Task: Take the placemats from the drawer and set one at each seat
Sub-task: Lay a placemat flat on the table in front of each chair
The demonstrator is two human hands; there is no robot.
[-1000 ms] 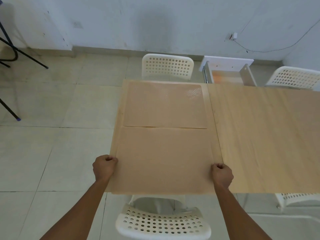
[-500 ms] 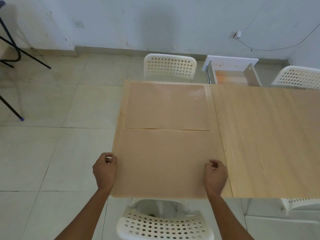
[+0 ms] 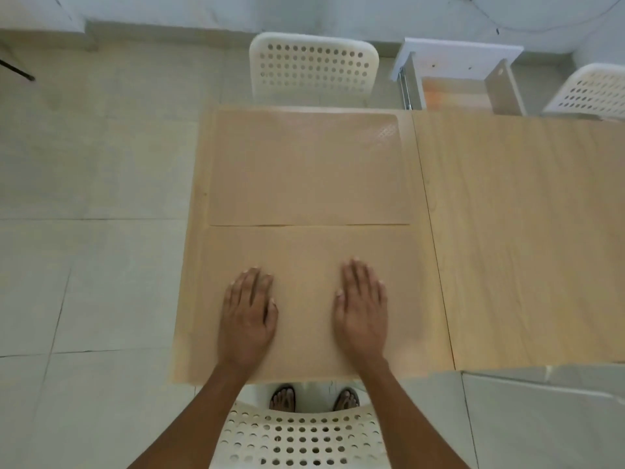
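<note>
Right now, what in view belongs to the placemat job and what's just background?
Job: near placemat under left hand and right hand; far placemat; open drawer; table; chairs.
Background: black stand leg; wall cable.

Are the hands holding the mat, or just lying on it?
Nothing is held. The left hand and right hand lie flat, palms down and fingers out, on the middle of the near placemat.

Home dining area: wooden table [image 3: 524, 231], plastic chairs [image 3: 314, 72], tiled floor [image 3: 84, 282].
</note>
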